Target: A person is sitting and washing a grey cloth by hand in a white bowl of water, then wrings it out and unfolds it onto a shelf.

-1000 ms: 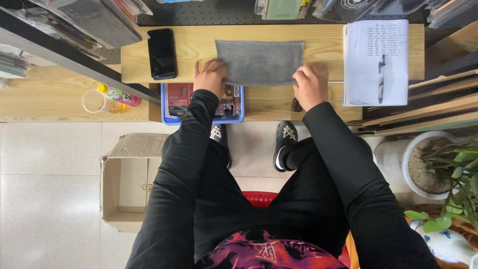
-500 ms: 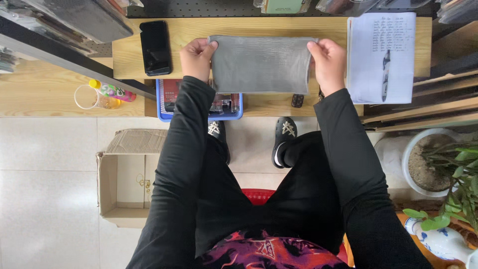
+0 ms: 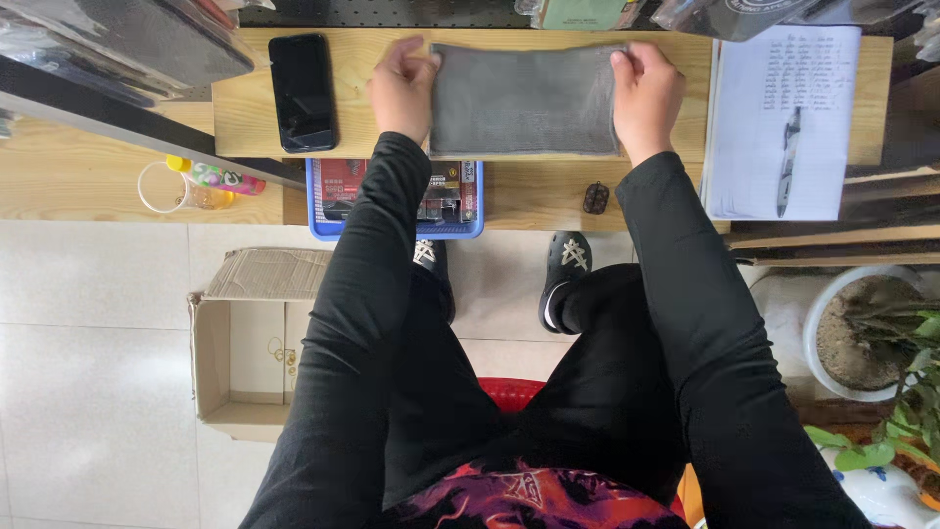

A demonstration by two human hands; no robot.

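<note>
A: What do the two hands hold?

B: Both hold one grey cloth (image 3: 526,100). It lies flat on the wooden table (image 3: 235,118), folded to a rectangle. The left hand (image 3: 401,90) is closed on the left edge of the cloth, and the right hand (image 3: 644,96) is closed on the right edge. So each grip is shut on the cloth, with the fingers curled over its upper corners.

A: Where is the cloth, if you start from the grip?

B: It is stretched between the two grips, and it touches both. Its far edge is close to the back rim of the table.

A: What is beside the left grip?

B: Just outside it, to the left, a black phone (image 3: 303,91) lies with the screen up, near but not touching the hand. Below this grip, nearer to the person, a blue tray (image 3: 323,223) with small packages stands under the table edge.

A: And beside the right grip?

B: Outside it, to the right, there is a white sheet of paper (image 3: 783,78) with a pen (image 3: 787,162) on it. Below the right grip, a small dark object (image 3: 595,197) lies on the lower board; I cannot tell what it is.

A: Something more?

B: Well apart, on the floor to the left, an open cardboard box (image 3: 257,343) stands.
</note>
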